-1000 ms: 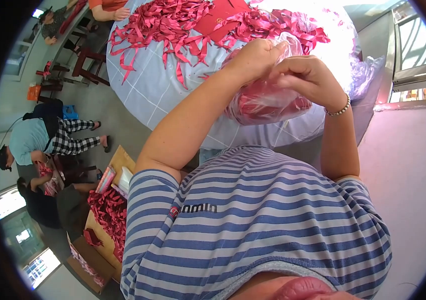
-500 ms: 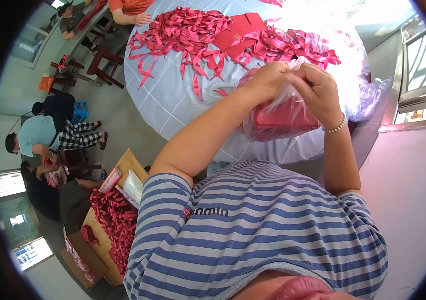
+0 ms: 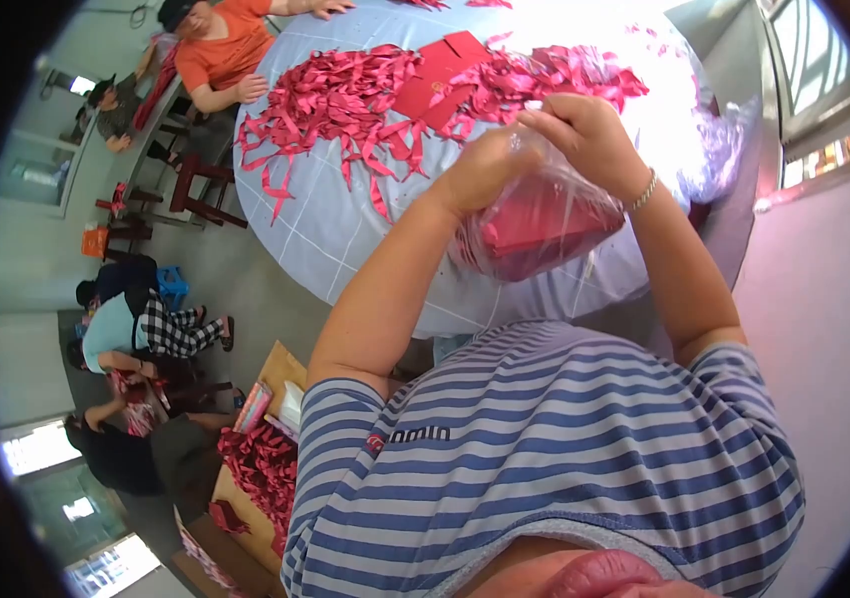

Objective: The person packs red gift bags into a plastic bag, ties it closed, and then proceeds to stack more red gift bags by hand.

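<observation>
A clear plastic bag point(image 3: 553, 227) with red, box-like contents hangs over the near part of the round table. My left hand point(image 3: 500, 167) is closed round the bag's gathered neck. Just above and to the right, my right hand point(image 3: 581, 135) pinches the top end of the plastic, its fingers bent. Beyond my hands lie a heap of red ribbon loops point(image 3: 330, 105) and a second red ribbon heap point(image 3: 569, 80), with flat red card pieces point(image 3: 437, 82) between them.
The round table point(image 3: 320, 249) has a pale checked cloth. Crumpled clear plastic point(image 3: 719, 149) lies at its right edge. A person in orange point(image 3: 226, 45) sits at the far left. More red ribbons point(image 3: 261, 468) cover a wooden table; other people point(image 3: 116, 453) work at left.
My view has shifted, bringing more of the person in orange into sight. My right hand has turned and risen a little at the bag's neck, and the plastic is gathered more tightly.
</observation>
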The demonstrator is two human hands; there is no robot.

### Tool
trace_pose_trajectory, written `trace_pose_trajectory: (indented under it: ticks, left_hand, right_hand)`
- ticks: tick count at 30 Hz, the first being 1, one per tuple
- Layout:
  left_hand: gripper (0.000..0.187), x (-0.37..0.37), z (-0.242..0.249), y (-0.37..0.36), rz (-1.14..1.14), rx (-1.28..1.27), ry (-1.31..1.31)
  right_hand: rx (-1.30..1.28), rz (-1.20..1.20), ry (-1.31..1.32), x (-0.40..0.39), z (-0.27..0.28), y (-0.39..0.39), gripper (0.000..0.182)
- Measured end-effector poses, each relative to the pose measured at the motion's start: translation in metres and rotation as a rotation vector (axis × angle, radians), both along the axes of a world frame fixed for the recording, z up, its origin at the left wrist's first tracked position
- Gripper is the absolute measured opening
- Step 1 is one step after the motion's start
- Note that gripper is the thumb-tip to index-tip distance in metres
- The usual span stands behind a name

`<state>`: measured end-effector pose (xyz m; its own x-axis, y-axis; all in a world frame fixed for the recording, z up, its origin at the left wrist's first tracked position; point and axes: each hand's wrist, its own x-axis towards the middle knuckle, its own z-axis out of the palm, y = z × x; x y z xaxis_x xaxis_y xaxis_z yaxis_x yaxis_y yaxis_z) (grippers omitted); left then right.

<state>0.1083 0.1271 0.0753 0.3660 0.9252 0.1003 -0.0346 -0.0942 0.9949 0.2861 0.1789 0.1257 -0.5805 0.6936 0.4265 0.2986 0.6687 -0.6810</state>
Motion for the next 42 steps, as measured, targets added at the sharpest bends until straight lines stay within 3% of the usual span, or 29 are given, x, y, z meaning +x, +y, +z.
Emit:
trace_pose_trajectory:
  ticks: [1, 2, 5, 6, 10, 13, 14, 15, 17, 19, 20, 23, 24, 27, 28, 29, 31, 32, 33, 34, 37, 40, 42]
  left_hand:
    - [0.080, 0.002, 0.008, -0.002, -0.032, 0.140, 0.243]
    - [0.085, 0.010, 0.017, -0.006, 0.149, 0.222, 0.526]
    - [0.086, 0.027, 0.035, -0.014, 0.085, 0.235, 0.407]
    - [0.067, 0.029, 0.022, -0.015, 0.195, 0.264, 0.402]
    - [0.053, 0.018, -0.009, -0.006, 0.305, 0.532, 0.542]
    - [0.038, 0.012, -0.015, -0.003, 0.369, 0.677, 0.627]
    - [0.030, 0.013, -0.013, -0.003, 0.367, 0.687, 0.644]
    - [0.024, 0.014, -0.010, -0.003, 0.365, 0.698, 0.661]
    - [0.025, 0.017, -0.001, -0.001, 0.190, 0.141, 0.330]
    - [0.028, 0.017, 0.008, -0.003, 0.205, 0.196, 0.421]
    - [0.029, 0.017, 0.008, -0.002, 0.194, 0.219, 0.456]
    - [0.027, 0.026, 0.019, -0.009, 0.237, 0.394, 0.437]
    - [0.027, 0.026, 0.016, -0.007, 0.227, 0.427, 0.477]
    - [0.027, 0.023, 0.009, -0.004, 0.211, 0.475, 0.656]
    - [0.026, 0.020, 0.003, 0.000, 0.210, 0.485, 0.736]
    - [0.026, 0.018, -0.001, 0.002, 0.209, 0.500, 0.818]
    - [0.024, 0.019, -0.007, 0.004, 0.245, 0.527, 0.712]
    - [0.023, 0.020, -0.012, 0.009, 0.262, 0.529, 0.615]
    - [0.024, 0.021, -0.009, 0.010, 0.277, 0.531, 0.518]
    - [0.033, 0.019, -0.004, 0.015, 0.023, 0.260, 0.171]
    - [0.031, 0.017, 0.001, 0.013, 0.137, 0.257, 0.287]
    - [0.032, 0.005, -0.018, 0.021, 0.132, 0.422, 0.341]
    - [0.024, 0.006, -0.032, 0.017, 0.244, 0.464, 0.335]
  right_hand:
    - [-0.087, 0.014, -0.028, 0.002, 0.000, 0.004, 0.039]
    - [-0.147, 0.052, -0.047, 0.004, 0.005, 0.007, 0.039]
    - [-0.043, 0.126, -0.081, -0.005, 0.022, 0.002, 0.041]
    - [-0.051, 0.172, -0.066, -0.012, 0.028, -0.004, 0.041]
    - [0.060, 0.362, -0.089, -0.033, 0.029, -0.026, 0.038]
    - [-0.018, 0.405, 0.034, -0.032, 0.031, -0.025, 0.032]
    - [0.031, 0.406, 0.198, -0.032, 0.029, -0.022, 0.027]
    - [0.033, 0.341, 0.211, -0.025, 0.028, -0.015, 0.034]
    - [-0.051, 0.263, 0.289, -0.003, 0.033, -0.006, 0.057]
    - [-0.308, 0.279, 0.486, 0.020, 0.038, -0.012, 0.081]
    - [-0.364, 0.285, 0.318, 0.033, 0.015, 0.007, 0.120]
    - [-0.384, 0.414, 0.275, 0.034, -0.020, -0.008, 0.133]
    - [-0.247, 0.402, 0.116, 0.033, -0.016, -0.012, 0.140]
    - [-0.228, 0.268, 0.060, 0.020, -0.029, -0.018, 0.142]
    - [-0.396, 0.256, 0.120, 0.016, -0.019, -0.027, 0.138]
    - [-0.371, 0.251, 0.127, 0.014, -0.021, -0.028, 0.135]
    - [-0.314, 0.240, 0.140, 0.010, -0.029, -0.024, 0.128]
    - [0.103, 0.176, -0.002, 0.012, -0.048, -0.010, 0.116]
    - [0.081, 0.138, -0.059, 0.012, -0.051, -0.010, 0.115]
    - [0.060, 0.100, -0.117, 0.011, -0.053, -0.009, 0.113]
    - [0.059, 0.072, -0.169, 0.003, -0.051, -0.009, 0.114]
    - [0.104, 0.062, -0.197, -0.005, -0.044, -0.012, 0.117]
    - [0.097, 0.076, -0.186, -0.008, -0.056, -0.008, 0.125]
